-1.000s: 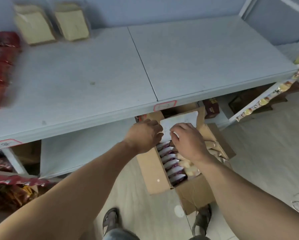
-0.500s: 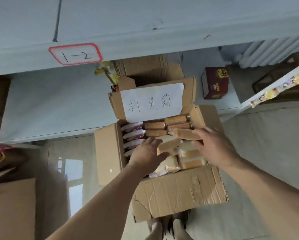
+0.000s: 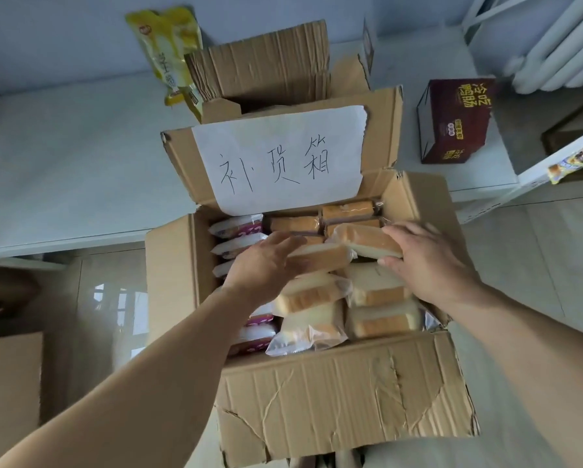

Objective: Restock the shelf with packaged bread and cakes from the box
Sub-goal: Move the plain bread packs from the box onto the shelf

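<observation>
Inside box (image 3: 344,393), right grip (image 3: 428,265) on bread pack (image 3: 367,243), left grip (image 3: 266,265) touching another

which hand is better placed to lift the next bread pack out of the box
Probably the right hand. Its thumb and fingers already bracket the raised bread pack at the top of the box. The left hand only lies flat on another pack.

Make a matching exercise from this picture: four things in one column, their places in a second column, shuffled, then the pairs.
Things:
1. paper sign
2. dark red carton
3. yellow bag
4. pink-and-white packets

Places:
A. left row inside the box
B. low shelf, right of the box
C. on the box's raised back flap
D. behind the box, to the left

Pairs: 1-C, 2-B, 3-D, 4-A
</observation>
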